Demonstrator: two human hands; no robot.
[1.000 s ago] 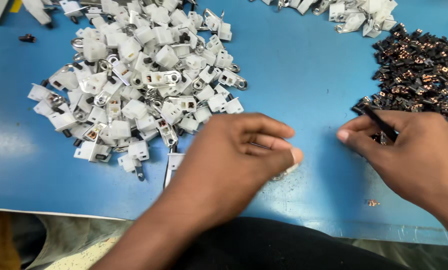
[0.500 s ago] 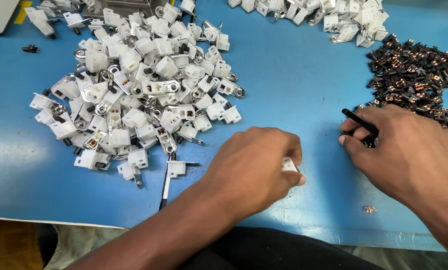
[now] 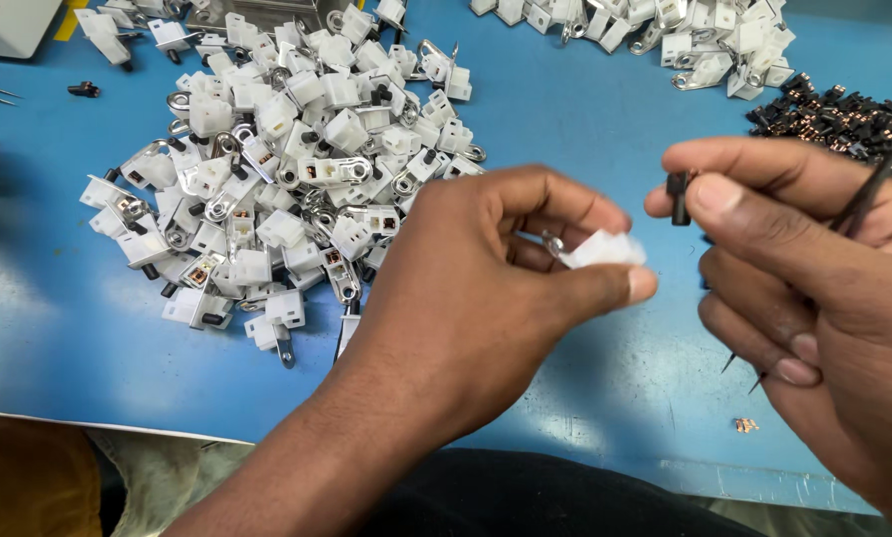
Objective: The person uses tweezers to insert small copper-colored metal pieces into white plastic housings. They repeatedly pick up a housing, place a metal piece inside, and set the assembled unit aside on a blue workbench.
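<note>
The left hand (image 3: pixel 506 268) pinches a small white plastic housing (image 3: pixel 602 249) above the blue table (image 3: pixel 585 109). Just beside it, the right hand (image 3: pixel 814 288) grips a tiny black part (image 3: pixel 679 197) between thumb and forefinger, with black tweezers (image 3: pixel 869 194) tucked in its palm.

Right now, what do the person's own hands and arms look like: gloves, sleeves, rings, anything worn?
Both hands are bare: no gloves, rings or watch show. The left hand runs into a bare forearm with no sleeve in view. The right hand is cut off at the wrist. Fingernails are short.
</note>
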